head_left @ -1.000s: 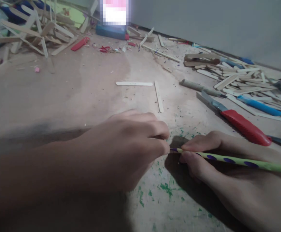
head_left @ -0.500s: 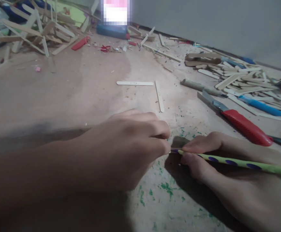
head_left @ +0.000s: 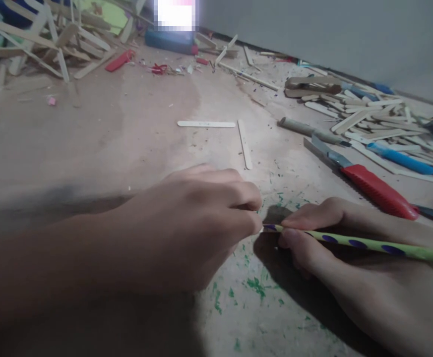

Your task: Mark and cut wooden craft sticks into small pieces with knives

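Note:
My right hand [head_left: 350, 263] pinches a green pencil [head_left: 372, 246] with dark purple ovals close to its tip, which points left. My left hand [head_left: 209, 223] is closed, with thumb and forefinger drawn together right at the pencil's tip. Whatever sits between those fingers is hidden; only a small pale edge shows beside the tip. Beyond my left hand, one flat wooden craft stick [head_left: 206, 124] lies crosswise on the table. Near its right end a second craft stick [head_left: 245, 145] lies almost lengthwise, a little apart from it.
A red-handled utility knife [head_left: 380, 191] lies to the right, blade pointing away and left. Past it are a blue tube [head_left: 402, 158], a rough brown rod [head_left: 313, 131] and a heap of craft sticks [head_left: 380, 119]. Another stick pile [head_left: 52, 44] stands at the far left.
The table and the objects on it appear slightly higher in the view. Both hands keep nearly the same pose, and the pencil tip stays by my left fingers.

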The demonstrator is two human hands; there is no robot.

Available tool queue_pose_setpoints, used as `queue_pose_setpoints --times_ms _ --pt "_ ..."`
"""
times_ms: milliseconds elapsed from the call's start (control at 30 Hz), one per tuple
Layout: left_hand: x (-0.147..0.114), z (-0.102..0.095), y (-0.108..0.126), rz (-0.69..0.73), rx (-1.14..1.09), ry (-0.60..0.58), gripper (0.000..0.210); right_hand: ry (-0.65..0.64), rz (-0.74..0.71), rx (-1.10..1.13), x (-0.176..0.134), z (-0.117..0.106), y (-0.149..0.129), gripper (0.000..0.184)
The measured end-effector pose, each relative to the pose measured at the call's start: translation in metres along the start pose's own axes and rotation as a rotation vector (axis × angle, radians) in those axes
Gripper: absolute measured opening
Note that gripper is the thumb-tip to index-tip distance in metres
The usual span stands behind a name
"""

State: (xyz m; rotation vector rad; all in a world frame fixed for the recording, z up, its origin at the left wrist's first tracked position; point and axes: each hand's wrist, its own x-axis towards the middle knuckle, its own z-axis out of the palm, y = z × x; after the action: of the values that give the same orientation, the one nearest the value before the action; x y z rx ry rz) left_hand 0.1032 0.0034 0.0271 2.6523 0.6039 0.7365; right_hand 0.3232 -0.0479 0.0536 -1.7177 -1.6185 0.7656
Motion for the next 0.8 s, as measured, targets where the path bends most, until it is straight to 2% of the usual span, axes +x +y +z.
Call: queue_pose_setpoints --times_ms 167,300,433,800 --pt "-0.0003 -0.0004 -0.0002 0.007 0.003 0.003 0.027 0.015 -0.017 -0.029 0.0025 -0.003 0.0011 0.017" --pt "-0.0005 0.0001 -0.0007 0.027 0.014 0.012 0.026 -0.036 -0.045 -0.051 0.0043 -0.0054 0.002 0.017" --pt "-0.0003 0.0004 -0.0003 0.02 0.005 0.011 0.025 0.013 -0.03 -0.037 0.0022 -0.0052 0.0023 0.018" --pt "0.0001 0.0001 -0.0007 0.012 -0.004 0.013 0.026 -0.023 -0.082 -0.081 0.0044 -0.0065 0.0061 0.018"
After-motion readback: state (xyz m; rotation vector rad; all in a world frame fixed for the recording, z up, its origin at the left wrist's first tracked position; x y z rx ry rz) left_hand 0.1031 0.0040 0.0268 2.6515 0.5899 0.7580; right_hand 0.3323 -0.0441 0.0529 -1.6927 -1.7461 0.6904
